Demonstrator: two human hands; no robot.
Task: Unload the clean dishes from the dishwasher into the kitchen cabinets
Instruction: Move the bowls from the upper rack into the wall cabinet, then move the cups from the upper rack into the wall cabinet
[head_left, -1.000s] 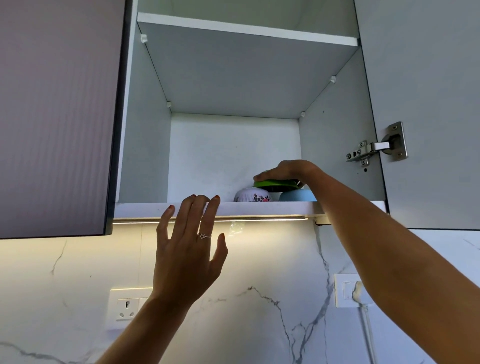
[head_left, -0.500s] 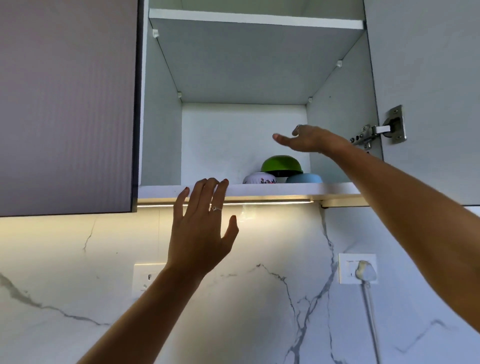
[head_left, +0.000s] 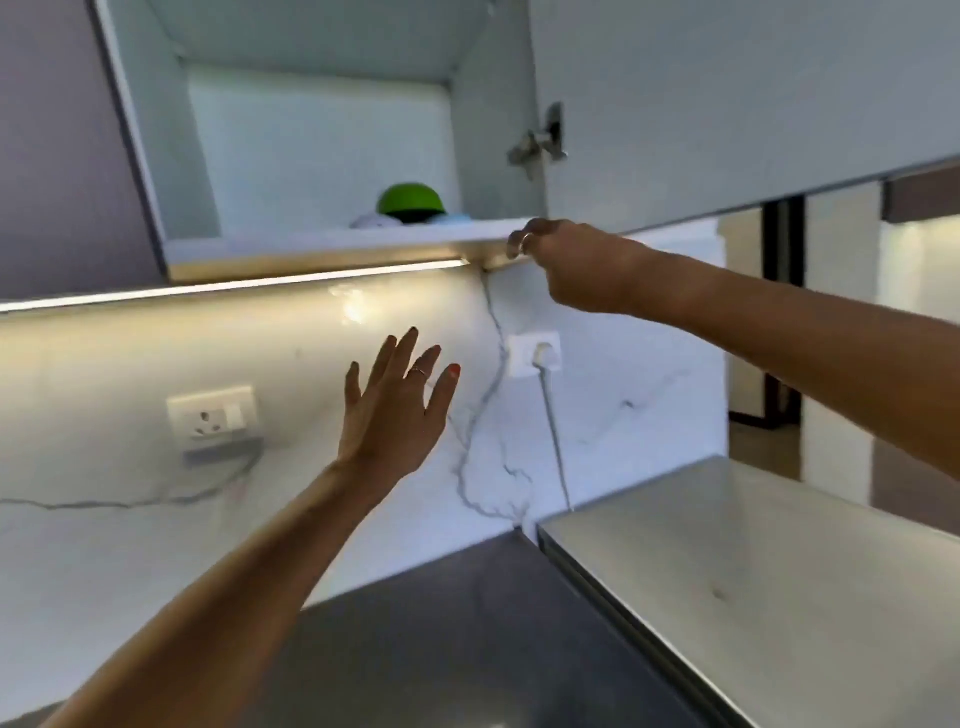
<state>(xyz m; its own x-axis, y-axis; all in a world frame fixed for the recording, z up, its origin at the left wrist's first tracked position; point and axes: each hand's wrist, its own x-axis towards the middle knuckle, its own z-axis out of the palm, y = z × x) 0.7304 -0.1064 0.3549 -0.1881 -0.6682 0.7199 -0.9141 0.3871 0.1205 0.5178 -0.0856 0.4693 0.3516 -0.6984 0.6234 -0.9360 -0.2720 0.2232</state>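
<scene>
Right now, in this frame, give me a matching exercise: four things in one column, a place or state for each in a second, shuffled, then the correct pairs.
Things
1. green bowl
2. left hand
3. right hand
4. cabinet door

Places or states
A. swung open on its hinge
B. upside down on the cabinet shelf
C. fingers spread, raised before the marble wall
D. at the shelf's front right corner, fingers curled

Pairs: 1-B, 2-C, 3-D, 4-A
</scene>
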